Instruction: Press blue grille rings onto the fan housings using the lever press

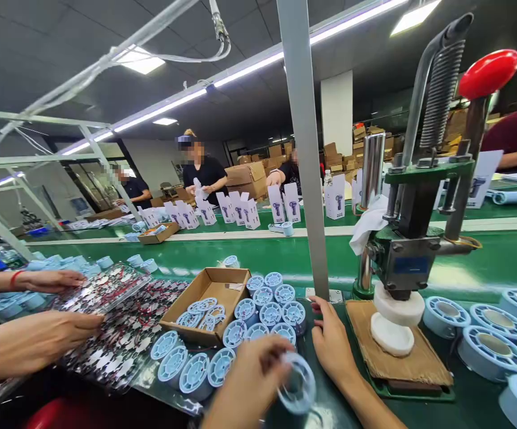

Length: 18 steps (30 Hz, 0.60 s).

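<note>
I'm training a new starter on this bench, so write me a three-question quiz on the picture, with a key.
1. Multiple choice. What does the camera wearer's left hand hold?
A) a white carton
B) a light blue ring-shaped part
C) a strip of cable
2. True or false. The big rounded knob at the top of the press is green.
3. Short answer. Which of the wearer's own hands is nearer the press?

Key
1. B. The part is blurred, but its round outline and pale blue colour show.
2. False. The knob is red.
3. The right hand, to the left of the press in the picture.
</note>
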Available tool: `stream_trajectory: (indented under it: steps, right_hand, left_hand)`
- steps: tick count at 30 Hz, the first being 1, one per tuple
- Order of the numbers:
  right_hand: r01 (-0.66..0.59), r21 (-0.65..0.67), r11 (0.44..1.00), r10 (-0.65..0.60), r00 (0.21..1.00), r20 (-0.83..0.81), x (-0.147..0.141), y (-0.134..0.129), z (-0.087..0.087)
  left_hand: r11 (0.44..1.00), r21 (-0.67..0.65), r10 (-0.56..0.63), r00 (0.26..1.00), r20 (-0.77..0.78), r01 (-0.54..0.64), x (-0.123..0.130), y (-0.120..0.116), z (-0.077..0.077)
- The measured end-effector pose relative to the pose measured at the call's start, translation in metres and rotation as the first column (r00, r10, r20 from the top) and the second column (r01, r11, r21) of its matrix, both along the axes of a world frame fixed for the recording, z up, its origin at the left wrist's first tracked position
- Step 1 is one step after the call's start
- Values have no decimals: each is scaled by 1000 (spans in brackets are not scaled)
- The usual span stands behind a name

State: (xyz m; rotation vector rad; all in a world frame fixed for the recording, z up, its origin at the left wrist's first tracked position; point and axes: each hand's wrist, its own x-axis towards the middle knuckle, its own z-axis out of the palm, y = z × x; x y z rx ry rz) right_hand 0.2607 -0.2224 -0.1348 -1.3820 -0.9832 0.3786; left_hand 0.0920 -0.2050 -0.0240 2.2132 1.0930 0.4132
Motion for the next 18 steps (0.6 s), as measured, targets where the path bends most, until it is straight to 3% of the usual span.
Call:
stream_trajectory:
  steps: [2,4,6,10,14,18]
  right_hand:
    - [24,12,1000,-24,1000,6,5,-1,3]
    - [41,19,999,-42,999,16,10,-2,5]
    - [56,18,998,-57,998,27,16,-3,6]
    - [61,18,998,-62,997,55,21,-6,12]
    - [-25,37,999,20,993,119,15,-11,21]
    - [-129,29,991,121,975,184,5,-17,26]
  left_hand:
    - [991,-76,-102,993,58,107,10,-36,-36]
    - [998,-15,-58,996,70,59,19,-52,-64]
    - [996,92,-8,998,67,2,22,-53,-83]
    - [969,213,-137,990,26,128,13,-40,-99]
    - [928,289,-223,972,-77,236,9,-40,-114]
    - [900,403,-161,986,-53,168,14,-46,-135]
